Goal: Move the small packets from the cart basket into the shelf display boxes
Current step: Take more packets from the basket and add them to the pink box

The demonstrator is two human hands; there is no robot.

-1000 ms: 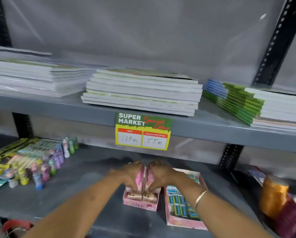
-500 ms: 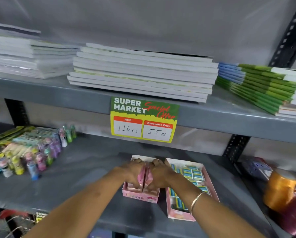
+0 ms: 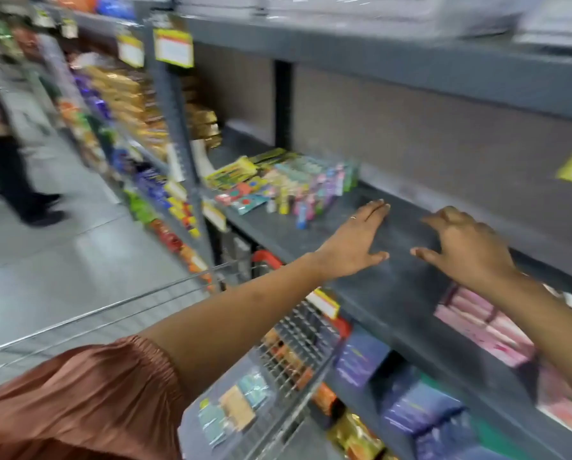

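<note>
The view is blurred by motion. My left hand (image 3: 357,242) hovers palm-down over the grey shelf (image 3: 394,293), fingers spread and holding nothing. My right hand (image 3: 463,250) is beside it, fingers loosely curled, also with nothing in it. The pink display box (image 3: 480,327) with pink packets sits on the shelf at the right, partly hidden under my right forearm. Below my left arm is the wire cart basket (image 3: 298,330), with small flat packets (image 3: 235,410) in teal and orange lying in it.
Colourful small bottles and packets (image 3: 288,187) lie on the shelf to the left of my hands. Lower shelves hold blue and gold packs (image 3: 420,413). A person in dark trousers (image 3: 9,154) stands in the aisle at the far left. Price tags hang along the shelf edges.
Both hands have let go of the pink packets in the box and lifted away to the left. The camera has swung left and down, bringing the aisle and cart basket into view.
</note>
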